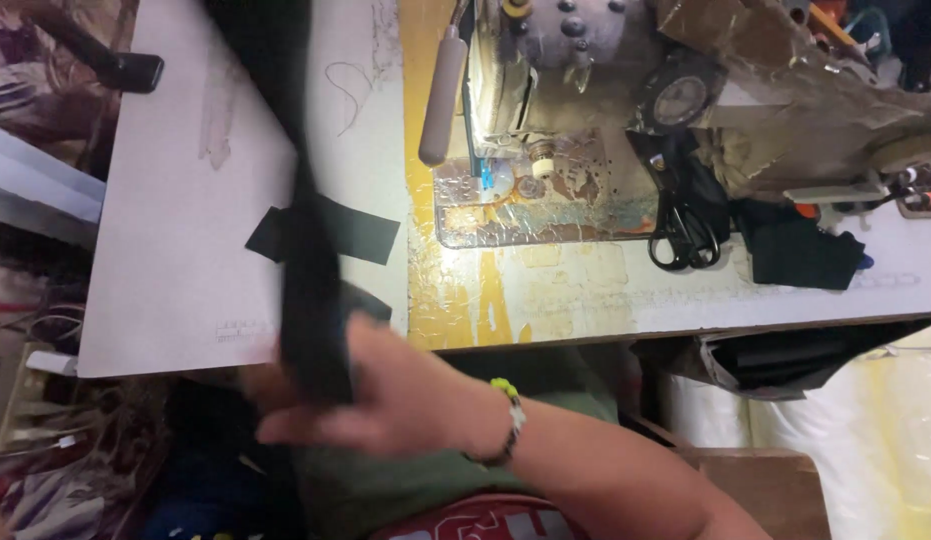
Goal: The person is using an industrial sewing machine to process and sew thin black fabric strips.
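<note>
My right hand [385,400] reaches in from the lower right, blurred by motion, with a beaded bracelet [507,410] on the wrist. It grips a long black fabric strip [307,270] that runs from the hand up across the white table [175,200] to the top edge. Under the strip, a second black fabric piece [360,232] lies flat on the table. My left hand cannot be made out; a blurred patch of skin just left of the strip may be fingers of the right hand.
An old sewing machine [575,60] stands on a worn yellow table [545,290], its metal plate [545,205] in front. Black scissors [682,235] and dark cloth [800,250] lie right of it. A dark handle [115,68] sits at the top left.
</note>
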